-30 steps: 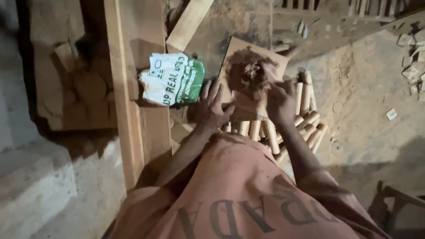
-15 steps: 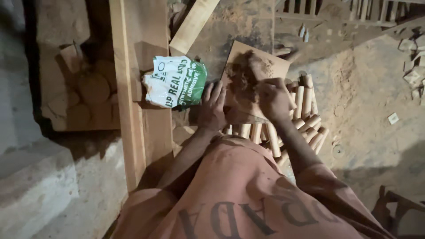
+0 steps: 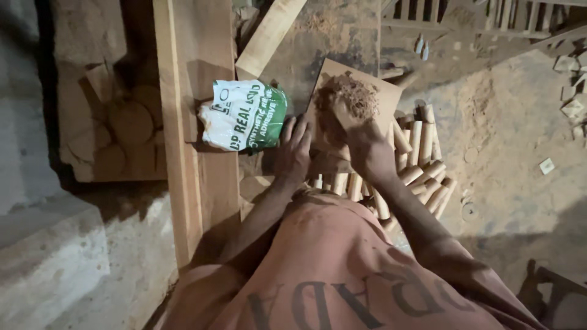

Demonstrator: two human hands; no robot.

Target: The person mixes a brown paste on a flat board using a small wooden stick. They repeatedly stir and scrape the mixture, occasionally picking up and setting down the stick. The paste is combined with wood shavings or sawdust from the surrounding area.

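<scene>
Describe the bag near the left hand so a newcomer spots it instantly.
Start at the long pale wooden plank running up the left of the view. On its right side lies the soft plastic pouch, just left of the left hand. It is the only white-and-green item among brown wood, sawdust and dowels.

A crumpled white and green pouch [image 3: 243, 116] lies on a plank [image 3: 202, 177], just beside the left hand [image 3: 293, 153].
</scene>
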